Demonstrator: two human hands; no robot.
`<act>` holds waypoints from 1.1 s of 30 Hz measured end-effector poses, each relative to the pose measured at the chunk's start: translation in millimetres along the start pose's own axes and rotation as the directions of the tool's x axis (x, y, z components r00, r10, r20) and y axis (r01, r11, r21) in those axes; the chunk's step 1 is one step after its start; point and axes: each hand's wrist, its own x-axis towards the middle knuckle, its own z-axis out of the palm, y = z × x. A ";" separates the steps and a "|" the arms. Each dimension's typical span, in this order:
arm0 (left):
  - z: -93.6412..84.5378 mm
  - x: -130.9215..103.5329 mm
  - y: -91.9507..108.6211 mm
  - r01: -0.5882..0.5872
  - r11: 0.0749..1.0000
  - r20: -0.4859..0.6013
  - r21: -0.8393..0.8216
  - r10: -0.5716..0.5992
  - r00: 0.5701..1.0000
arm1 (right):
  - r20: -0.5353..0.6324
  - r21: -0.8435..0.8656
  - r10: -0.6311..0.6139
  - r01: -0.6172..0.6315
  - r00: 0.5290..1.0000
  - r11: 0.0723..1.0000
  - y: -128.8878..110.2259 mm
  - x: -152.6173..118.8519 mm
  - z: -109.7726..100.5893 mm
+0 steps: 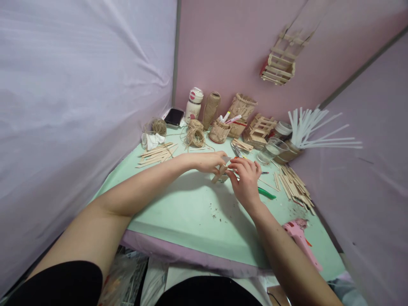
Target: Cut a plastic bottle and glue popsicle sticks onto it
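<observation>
Over the middle of the table, my left hand [210, 162] is closed on a small craft-stick piece [218, 175], with a flat wooden strip facing me. Close beside it, my right hand [247, 176] has thumb and fingertips pinched together at the piece's right edge. What those fingertips hold is too small to make out. Part of the piece is hidden behind the fingers. Just past the hands lie scissors [236, 149], and a tool with a green handle [266, 194] rests to the right of my right hand.
A pink glue gun [301, 242] lies at the right front. Loose craft sticks [295, 187] are at right, more sticks [157, 155] at left. Behind stand twine [195, 134], a white bottle [194, 106], a pen cup [219, 131], a clear plastic cup [270, 151] and white glue sticks [307, 129].
</observation>
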 end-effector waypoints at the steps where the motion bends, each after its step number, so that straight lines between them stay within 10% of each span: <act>1: -0.2 0.1 -0.2 0.003 1.000 0.022 -0.008 -0.003 1.000 | -0.014 0.032 0.008 -0.007 1.000 0.999 -0.3 0.7 -0.6; 33: -1.7 1.3 1.1 0.044 0.999 0.092 -0.024 -0.042 0.995 | -0.016 0.265 0.080 -0.073 0.997 0.962 -3.0 4.1 3.8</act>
